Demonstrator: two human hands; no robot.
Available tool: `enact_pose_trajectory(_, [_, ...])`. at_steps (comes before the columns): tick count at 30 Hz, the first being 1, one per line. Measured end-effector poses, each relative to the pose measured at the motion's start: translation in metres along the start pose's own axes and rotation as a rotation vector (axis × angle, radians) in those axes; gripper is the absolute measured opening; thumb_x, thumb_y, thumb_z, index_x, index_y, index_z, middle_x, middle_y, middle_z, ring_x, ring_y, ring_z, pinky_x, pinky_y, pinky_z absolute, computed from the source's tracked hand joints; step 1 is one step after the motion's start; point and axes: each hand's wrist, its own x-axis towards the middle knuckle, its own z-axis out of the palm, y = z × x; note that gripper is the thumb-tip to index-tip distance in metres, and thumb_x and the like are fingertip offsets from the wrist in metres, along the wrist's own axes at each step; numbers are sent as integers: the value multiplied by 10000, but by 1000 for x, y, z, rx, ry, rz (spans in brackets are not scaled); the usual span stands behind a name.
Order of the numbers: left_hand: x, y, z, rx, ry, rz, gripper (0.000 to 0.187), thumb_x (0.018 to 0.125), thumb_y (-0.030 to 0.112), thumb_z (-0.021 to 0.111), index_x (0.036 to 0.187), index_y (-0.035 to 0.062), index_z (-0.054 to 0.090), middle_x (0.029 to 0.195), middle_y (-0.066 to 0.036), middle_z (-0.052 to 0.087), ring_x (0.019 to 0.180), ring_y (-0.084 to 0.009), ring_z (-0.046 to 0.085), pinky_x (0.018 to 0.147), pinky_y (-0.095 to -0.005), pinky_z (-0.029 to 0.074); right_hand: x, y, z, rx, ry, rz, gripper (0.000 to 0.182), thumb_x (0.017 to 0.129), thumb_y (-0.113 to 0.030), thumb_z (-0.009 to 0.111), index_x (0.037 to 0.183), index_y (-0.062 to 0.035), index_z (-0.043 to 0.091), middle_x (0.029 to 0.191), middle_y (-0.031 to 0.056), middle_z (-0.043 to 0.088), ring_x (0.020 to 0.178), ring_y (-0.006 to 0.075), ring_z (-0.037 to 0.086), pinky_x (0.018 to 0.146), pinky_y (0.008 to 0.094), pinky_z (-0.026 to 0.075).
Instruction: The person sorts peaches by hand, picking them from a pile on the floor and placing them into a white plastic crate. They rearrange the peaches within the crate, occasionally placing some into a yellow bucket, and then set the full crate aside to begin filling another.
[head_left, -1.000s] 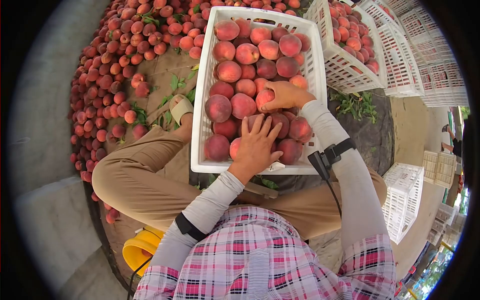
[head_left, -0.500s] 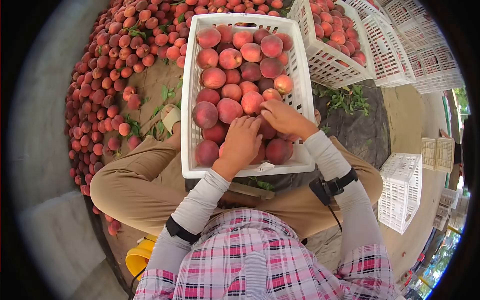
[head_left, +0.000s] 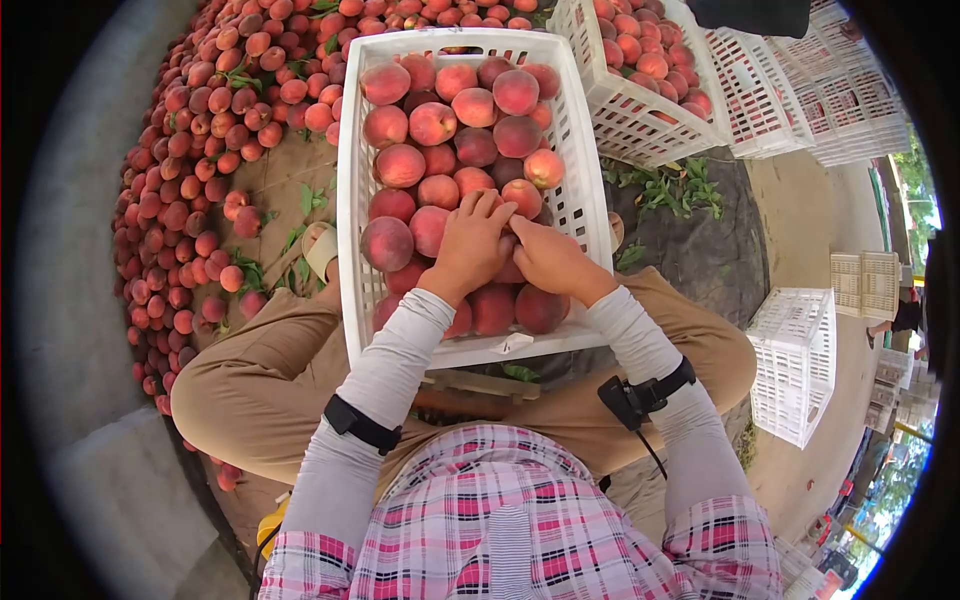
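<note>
Heap of loose red-orange peaches (head_left: pixel 190 188): spread over the brown ground sheet, beyond and left of the seated person.

Stack of white slatted plastic crates (head_left: pixel 825 85): upper right, several high.

White rectangular slatted plastic crate (head_left: pixel 348 200): between the person's bent knees, filled with round, dark red to orange peaches (head_left: pixel 400 166); small pale tag on the near rim.

Second white slatted plastic crate (head_left: pixel 645 118): just beyond the first, to its right, also bearing peaches.

Lone white slatted plastic crate (head_left: pixel 792 365): on the ground at right, well apart.

Pair of beige slatted crates (head_left: pixel 865 285): farther off, beyond the lone crate.

Yellow container (head_left: pixel 270 525): beside the left sleeve, mostly hidden.

Left hand (head_left: pixel 468 245): over the peaches in the near half of the first crate, fingers extended and slightly parted; cannot tell whether it grips a peach beneath.

Right hand (head_left: pixel 550 262): just beside the left, its fingers curled towards the left fingertips; cannot tell whether it pinches a peach.

Green leaves (head_left: pixel 680 190): strewn beside the second crate.
</note>
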Motion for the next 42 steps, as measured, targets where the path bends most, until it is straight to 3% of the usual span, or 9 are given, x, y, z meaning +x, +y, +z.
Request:
enact_pose_trajectory(4, [-13, 10, -2, 190, -1, 30, 411, 847, 311, 644, 1199, 99, 642, 1372, -166, 473, 1310, -349, 396, 1057, -493, 364, 15, 52, -14, 369, 13, -135, 365, 902, -104, 478, 1241, 27, 515, 1093, 233, 648, 1025, 332, 650, 888, 414, 497])
enact_pose_trajectory(7, [-14, 16, -2, 289, -72, -16, 432, 872, 417, 597, 1169, 112, 670, 1414, -155, 449, 1368, -327, 333, 1069, -552, 320, 30, 64, -28, 290, 197, 83, 344, 915, -90, 452, 1228, 24, 538, 1088, 238, 656, 1024, 304, 665, 882, 382, 502])
enact_pose_trajectory(9, [-15, 16, 0, 329, -54, -18, 444, 875, 443, 576, 1153, 114, 681, 1439, -141, 435, 1392, -312, 302, 1066, -602, 290, 38, 65, -28, 147, 187, 143, 288, 909, -176, 507, 1099, 31, 571, 994, 288, 646, 975, 461, 609, 829, 502, 486])
enact_pose_trajectory(24, [-15, 25, -4, 384, -129, -87, 487, 879, 461, 565, 1227, 131, 650, 1476, -125, 406, 1398, -315, 306, 1065, -666, 218, 64, 49, -31, -218, 46, 87, 414, 832, -309, 676, 1118, -25, 581, 927, 204, 682, 903, 387, 654, 783, 481, 516])
enact_pose_trajectory(26, [-15, 23, -3, 374, -113, -93, 491, 877, 459, 567, 1232, 129, 646, 1484, -127, 397, 1399, -319, 305, 1067, -665, 217, 84, 42, -53, -166, 94, 126, 448, 822, -338, 692, 1113, -21, 568, 860, 193, 664, 865, 388, 649, 777, 469, 519])
enact_pose_trajectory(28, [-17, 23, -3, 358, -104, -79, 489, 875, 455, 571, 1230, 129, 647, 1486, -128, 393, 1399, -318, 306, 1072, -659, 216, 101, 34, -69, -154, 555, 43, 495, 807, -365, 711, 1121, -17, 550, 935, 207, 636, 875, 390, 637, 778, 468, 522])
enact_pose_trajectory(34, [-16, 22, -3, 338, -102, -81, 474, 867, 443, 587, 1213, 127, 657, 1484, -127, 396, 1397, -315, 310, 1076, -649, 225, 182, 50, -68, -411, 766, -90, 601, 753, -398, 743, 1172, -15, 545, 1159, 234, 556, 954, 403, 614, 844, 462, 518])
enact_pose_trajectory(38, [-17, 22, 0, 314, -92, -81, 464, 858, 439, 598, 1193, 126, 668, 1475, -130, 406, 1395, -314, 314, 1075, -643, 236, 169, 48, -97, -474, 636, -103, 683, 718, -406, 739, 1218, 11, 532, 1127, 239, 597, 980, 402, 625, 882, 453, 512])
enact_pose_trajectory(42, [-18, 20, -1, 305, -67, -66, 449, 851, 436, 605, 1158, 118, 682, 1459, -137, 421, 1391, -316, 315, 1077, -627, 246, 121, 36, -133, 11, 307, 150, 706, 729, -480, 680, 1179, 52, 571, 1021, 243, 672, 938, 338, 679, 779, 411, 548])
